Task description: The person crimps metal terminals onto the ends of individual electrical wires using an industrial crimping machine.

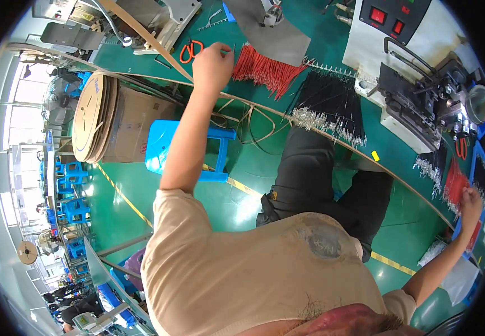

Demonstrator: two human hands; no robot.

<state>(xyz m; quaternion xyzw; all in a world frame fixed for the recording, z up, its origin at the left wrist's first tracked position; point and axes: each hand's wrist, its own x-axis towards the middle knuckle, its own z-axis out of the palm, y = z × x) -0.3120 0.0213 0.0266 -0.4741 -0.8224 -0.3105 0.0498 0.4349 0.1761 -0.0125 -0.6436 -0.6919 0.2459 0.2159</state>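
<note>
My left hand (213, 66) is raised over the green worktop, its fingers curled in; what they may hold cannot be made out. Beside it fans out a bundle of red wires (262, 70), partly under a grey plate (267, 31). Orange-handled scissors (191, 51) lie just left of that hand. At the far right my right hand (469, 204) has its fingers closed at the end of a smaller bunch of red wires (456, 183). Between the hands, black wires with silvery terminals (332, 101) overhang the table's front edge.
A bench machine (410, 101) with red switches stands at the right. More black wires (431, 168) lie in front of it, beside a blue tray (479, 154). A blue stool (161, 147), cardboard box (133, 126) and cardboard reels (89, 117) stand left of my legs.
</note>
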